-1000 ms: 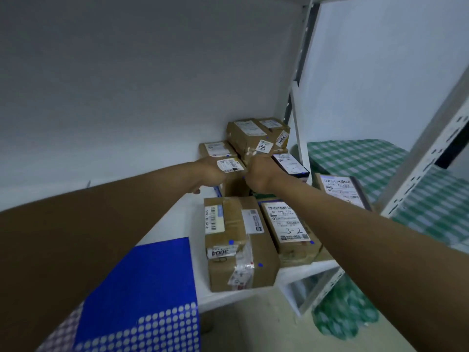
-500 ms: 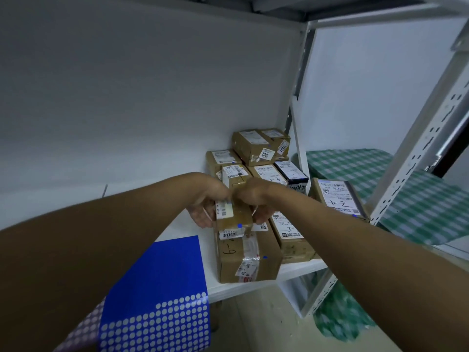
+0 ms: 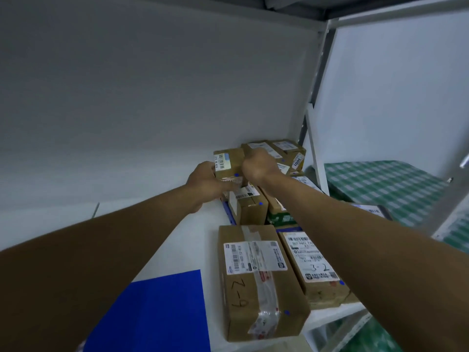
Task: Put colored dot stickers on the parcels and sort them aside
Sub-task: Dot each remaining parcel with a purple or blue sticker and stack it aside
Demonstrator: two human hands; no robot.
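Observation:
Both my hands hold a small brown parcel (image 3: 229,162) with a barcode label and a blue dot, raised above the back pile on the white shelf (image 3: 193,240). My left hand (image 3: 206,181) grips its left and lower side; my right hand (image 3: 258,166) grips its right side. Under it sits another dotted parcel (image 3: 250,207). Nearer to me lie a large taped parcel marked by hand (image 3: 256,280) and a parcel marked 3-2 (image 3: 313,268), each with a blue dot. The blue dot sticker sheet (image 3: 152,313) lies at the shelf's front left.
More labelled parcels (image 3: 289,151) are stacked in the back right corner against the white upright (image 3: 316,153). A green checked cloth (image 3: 380,181) covers the neighbouring shelf on the right. The grey back wall (image 3: 152,97) stands close behind the pile.
Both hands carried the small parcel from near the front parcels back and up over the rear pile. The view tilted so the front parcels look nearer.

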